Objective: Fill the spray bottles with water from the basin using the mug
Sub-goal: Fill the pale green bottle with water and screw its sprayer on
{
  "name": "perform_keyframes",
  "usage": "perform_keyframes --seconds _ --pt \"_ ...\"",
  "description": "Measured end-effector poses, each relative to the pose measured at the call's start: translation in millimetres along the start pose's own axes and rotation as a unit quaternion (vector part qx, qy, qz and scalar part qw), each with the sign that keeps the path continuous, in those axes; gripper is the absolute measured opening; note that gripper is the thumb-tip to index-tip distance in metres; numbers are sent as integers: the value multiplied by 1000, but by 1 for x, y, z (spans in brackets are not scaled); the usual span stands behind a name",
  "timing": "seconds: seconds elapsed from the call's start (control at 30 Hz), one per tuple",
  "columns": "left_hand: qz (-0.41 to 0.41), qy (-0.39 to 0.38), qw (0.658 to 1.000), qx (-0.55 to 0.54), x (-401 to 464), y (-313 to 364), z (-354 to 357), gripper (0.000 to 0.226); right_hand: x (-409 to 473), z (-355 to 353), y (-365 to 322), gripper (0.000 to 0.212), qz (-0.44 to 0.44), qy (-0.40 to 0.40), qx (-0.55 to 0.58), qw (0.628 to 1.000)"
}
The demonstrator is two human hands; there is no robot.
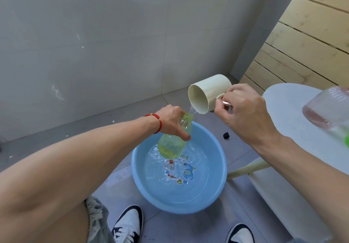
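Bottle [172, 144] gripped at neck by left hand [171, 120], tilted over basin [217, 167] | mug [207, 93] tipped, handle pinched by right hand [243, 110] | water poured onto bottle mouth

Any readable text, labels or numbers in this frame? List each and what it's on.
None readable.
Cartoon sticker on the basin floor: a strip of small coloured lettering, too small and distorted by water to read.
Green bottle, mug, pink bottle: no visible print.

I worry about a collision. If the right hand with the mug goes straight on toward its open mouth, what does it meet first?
Probably the neck of the green bottle, held by the left hand just beyond the mug; depth is unclear.
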State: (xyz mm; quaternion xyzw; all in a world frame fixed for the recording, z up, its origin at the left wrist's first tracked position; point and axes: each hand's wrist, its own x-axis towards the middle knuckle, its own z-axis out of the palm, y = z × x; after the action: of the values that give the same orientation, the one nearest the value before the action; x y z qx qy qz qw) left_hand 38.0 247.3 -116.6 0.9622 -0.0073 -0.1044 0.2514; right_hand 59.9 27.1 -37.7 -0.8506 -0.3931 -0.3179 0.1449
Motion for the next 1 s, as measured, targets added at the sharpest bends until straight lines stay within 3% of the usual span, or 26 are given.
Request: perform_keyframes --seconds 0.5,0.57,0.63,0.73,0.83,0.9,1.0 --pt "3 -9 1000 -12 3 -1 2 44 1 3 2 28 -118 16 -36 992" --pt "-8 -8 1000 -10 3 -2 1 45 6 5 2 31 -72 3 -21 997" --pt "-22 -8 1000 -11 4 -5 2 47 11 13 3 37 55 -47 9 997" --pt "-48 -7 999 -16 4 -11 3 49 13 41 12 39 273 -211 78 936" --pt "-77 -3 997 -15 6 -15 7 51 -11 82 19 26 433 -403 136 795" --pt "-90 -2 996 -14 7 -16 11 52 -44 117 19 25 439 -503 119 735" --pt "-104 -1 994 -18 8 -23 15 50 -96 160 0 20 403 -551 35 729"
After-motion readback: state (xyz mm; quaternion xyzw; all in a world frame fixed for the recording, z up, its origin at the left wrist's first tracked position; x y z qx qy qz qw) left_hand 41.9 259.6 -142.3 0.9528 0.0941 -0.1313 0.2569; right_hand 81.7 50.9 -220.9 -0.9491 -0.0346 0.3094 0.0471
